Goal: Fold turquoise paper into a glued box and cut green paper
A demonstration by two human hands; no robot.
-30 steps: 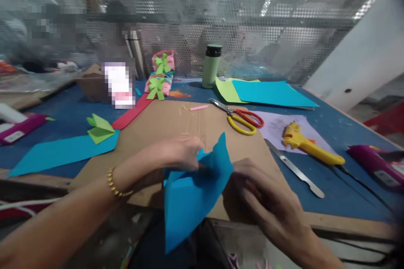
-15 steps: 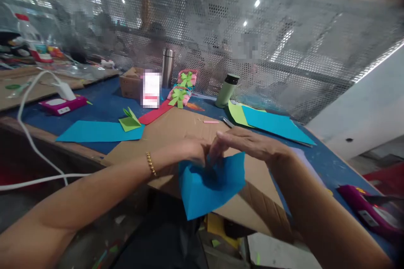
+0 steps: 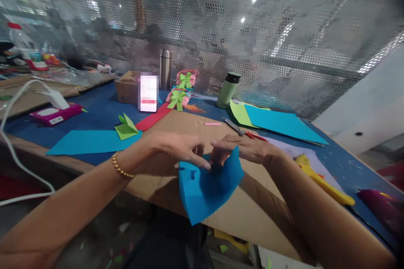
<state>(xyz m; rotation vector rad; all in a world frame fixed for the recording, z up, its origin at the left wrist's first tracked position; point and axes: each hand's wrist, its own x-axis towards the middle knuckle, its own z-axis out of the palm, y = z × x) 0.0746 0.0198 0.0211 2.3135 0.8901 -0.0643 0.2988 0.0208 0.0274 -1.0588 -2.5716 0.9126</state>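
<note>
Centrally, a folded blue paper piece is positioned at the near part of the cardboard sheet, between the two hands; whether it rests on the sheet or is held above it cannot be determined. Its walls stand raised around a hollow, with one pointed corner directed upward at the right.

The left hand is at the rear left of the piece, fingers bent and thumb extended over the hollow. The right hand is at the rear right, partly behind the raised corner, with its fingers directed toward the left hand. Neither hand's grip on the paper can be confirmed, since the fingertips are partly hidden.

Beyond the hands, a pink strip lies on the cardboard, near the scissors. To the left, a folded green paper sits on a flat blue strip.
</note>
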